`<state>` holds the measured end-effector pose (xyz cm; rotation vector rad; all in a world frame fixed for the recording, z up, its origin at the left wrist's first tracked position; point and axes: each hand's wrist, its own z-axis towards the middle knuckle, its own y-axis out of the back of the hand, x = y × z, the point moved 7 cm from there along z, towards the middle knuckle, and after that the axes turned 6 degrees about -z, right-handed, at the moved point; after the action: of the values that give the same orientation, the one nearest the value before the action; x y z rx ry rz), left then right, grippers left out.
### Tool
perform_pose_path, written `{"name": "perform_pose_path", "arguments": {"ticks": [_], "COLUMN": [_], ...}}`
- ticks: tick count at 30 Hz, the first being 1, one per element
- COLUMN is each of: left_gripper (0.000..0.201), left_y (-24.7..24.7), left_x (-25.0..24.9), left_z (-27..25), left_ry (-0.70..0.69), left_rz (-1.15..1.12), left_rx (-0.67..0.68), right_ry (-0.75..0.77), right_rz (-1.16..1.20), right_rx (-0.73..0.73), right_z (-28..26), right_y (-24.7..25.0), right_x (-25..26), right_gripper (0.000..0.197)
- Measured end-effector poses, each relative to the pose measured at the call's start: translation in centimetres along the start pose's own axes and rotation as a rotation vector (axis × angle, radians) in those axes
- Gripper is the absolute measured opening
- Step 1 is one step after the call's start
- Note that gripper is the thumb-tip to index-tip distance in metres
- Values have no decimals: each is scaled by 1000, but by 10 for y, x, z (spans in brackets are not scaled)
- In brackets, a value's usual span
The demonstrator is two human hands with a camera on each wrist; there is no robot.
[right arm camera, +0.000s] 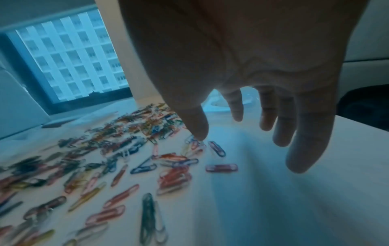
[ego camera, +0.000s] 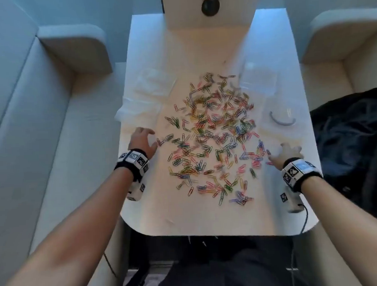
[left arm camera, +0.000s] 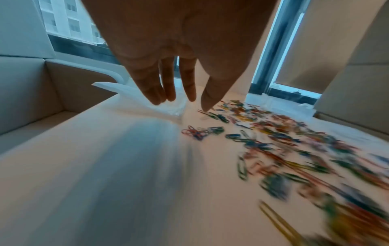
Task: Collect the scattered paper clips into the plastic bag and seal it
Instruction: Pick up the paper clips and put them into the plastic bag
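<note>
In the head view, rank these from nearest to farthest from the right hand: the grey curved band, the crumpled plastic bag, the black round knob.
From the right hand:
1. Grey curved band, just beyond it, right side.
2. Crumpled plastic bag, across the clips, left side.
3. Black round knob, far end, centre.

Head view: even, soft light, cool blue cast at far end of table (ego camera: pixel 208 224), warmer toward near end. Mild glare top corners. Wide-angle bend at edges; sofa (ego camera: pixel 41 119) lines curve. Focus fair, slightly soft.

Left wrist view: daylight from window (left arm camera: pixel 69 21) behind, left hand (left arm camera: pixel 181 50) backlit and dark. Streaky motion blur across tabletop; paper clips (left arm camera: pixel 294 149) smear toward lower right.

Right wrist view: dim, strong blue cast. Right hand (right arm camera: pixel 242 66) in silhouette, finger shadows on table. Near clips soft, far ones blurred.
</note>
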<state>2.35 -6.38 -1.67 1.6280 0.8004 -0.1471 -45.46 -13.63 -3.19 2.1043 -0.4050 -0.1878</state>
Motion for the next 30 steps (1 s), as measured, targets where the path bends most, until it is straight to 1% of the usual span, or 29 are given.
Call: {"name": "perform_pose_path", "arguments": {"ticks": [2, 3, 5, 7, 9, 11, 12, 14, 16, 17, 18, 20, 22, 24, 25, 27, 30], "left_gripper": [53, 59, 65, 66, 61, 49, 41, 26, 23, 24, 24, 23, 21, 23, 24, 27, 27], "left_y": [2, 0, -6, -11, -10, -12, -14, -17, -18, -16, -13, -3, 7, 13, 14, 12, 9], "left_x": [0, 1, 2, 2, 2, -1, -2, -4, -5, -3, -2, -1, -9, -27, -39, -60, -78], "left_z": [24, 37, 57, 68, 74, 74, 73, 71, 67, 64, 60, 50, 34, 17, 7, -12, -34], "left_ry": [48, 72, 131, 177, 222, 264, 276, 296, 329, 356, 383, 408, 380, 315, 271, 178, 72], "left_rz": [46, 53, 69, 108, 94, 67, 63, 71, 40, -3, -60, -192, -309, -388, -400, -396, -406], "left_rx": [-12, -6, 29, 32, -15, -20, -17, -28, -40, -54, -83, -158, -213, -239, -240, -233, -251], "right_ry": [-73, -79, -24, 69, 180, 271, 308, 379, 446, 484, 525, 619, 720, 793, 805, 788, 710], "right_rz": [31, 49, 68, 104, 146, 184, 201, 199, 164, 133, 96, 52, 38, 55, 57, 54, 94], "right_rx": [-17, -16, -21, -37, -55, -56, -48, -34, -24, -32, -58, -116, -176, -229, -232, -217, -211], "right_z": [4, 6, 13, 18, 17, 12, 9, 5, 0, -3, -6, -14, -20, -24, -25, -24, -16], "right_y": [-3, -7, -18, -23, -26, -27, -27, -25, -25, -26, -25, -23, -26, -24, -23, -21, -15], "right_x": [-8, -10, -9, 1, 18, 38, 47, 65, 77, 82, 85, 90, 90, 92, 93, 94, 92], "right_gripper": [63, 62, 62, 58, 58, 64, 68, 84, 95, 94, 89, 70, 46, 24, 19, 15, 12]}}
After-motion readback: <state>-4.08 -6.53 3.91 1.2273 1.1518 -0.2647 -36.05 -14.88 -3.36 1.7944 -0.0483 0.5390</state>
